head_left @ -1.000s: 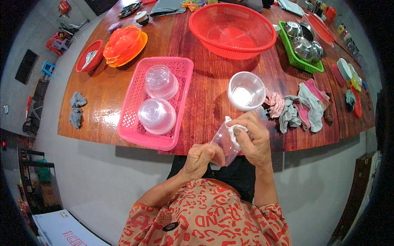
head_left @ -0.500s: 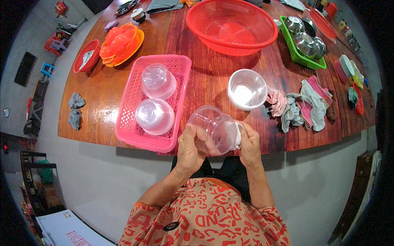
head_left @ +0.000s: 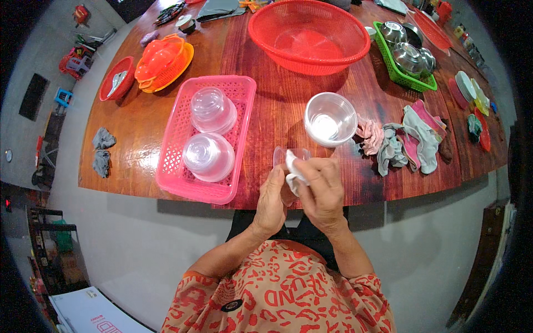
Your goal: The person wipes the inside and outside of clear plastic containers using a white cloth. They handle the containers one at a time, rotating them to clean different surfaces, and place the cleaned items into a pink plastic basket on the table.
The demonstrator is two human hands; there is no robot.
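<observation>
Between my hands, at the table's near edge, is a clear plastic bowl point(head_left: 281, 156), partly hidden by my fingers. My left hand point(head_left: 271, 202) is closed around its left side. In my right hand point(head_left: 323, 191) a white cloth point(head_left: 294, 172) is pinched, lying against the bowl. Just beyond stands a stack of clear plastic bowls point(head_left: 331, 119), mouths up. To the left, a pink plastic basket point(head_left: 166, 161) holds two upside-down stacks of clear bowls, one farther point(head_left: 213, 110) and one nearer point(head_left: 208, 156).
A large red basin-shaped basket point(head_left: 310, 39) sits at the back. Crumpled cloths point(head_left: 419, 136) lie to the right, below a green basket point(head_left: 413, 83) of metal bowls. Orange baskets point(head_left: 166, 61) and a small red basket point(head_left: 117, 77) stand far left, with grey rags point(head_left: 102, 152) nearer.
The bowl has been turned and is now mostly behind my hands. My right hand with the cloth has moved left, from the bowl's right side to across its front.
</observation>
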